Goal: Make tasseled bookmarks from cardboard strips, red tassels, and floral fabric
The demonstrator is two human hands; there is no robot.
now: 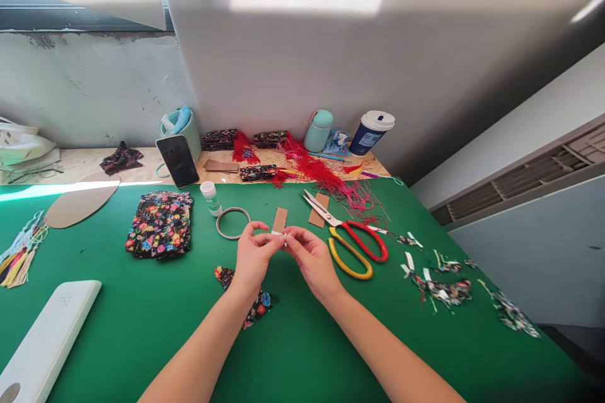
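My left hand [254, 256] and my right hand [312, 260] meet over the green table, fingers pinched together. Between their fingertips is a small white strip [278, 233], mostly hidden by the fingers. A small cardboard rectangle [280, 218] shows just beyond the fingertips. Partly covered by my left wrist and forearm, a black floral fabric piece [261, 308] lies on the table. A tape roll [218, 227] is just left of my left hand. Scissors [336, 222] with one red and one yellow handle lie to the right of my right hand, blades over another cardboard piece [325, 203].
Left are a folded floral fabric stack [159, 225], a white-capped bottle [210, 197], a white power bank [51, 340] and tassels [21, 252]. Fabric scraps [442, 289] lie right. Along the back stand a phone [178, 160], a mint flask [318, 131], a lidded cup [371, 133] and red tassels [316, 167].
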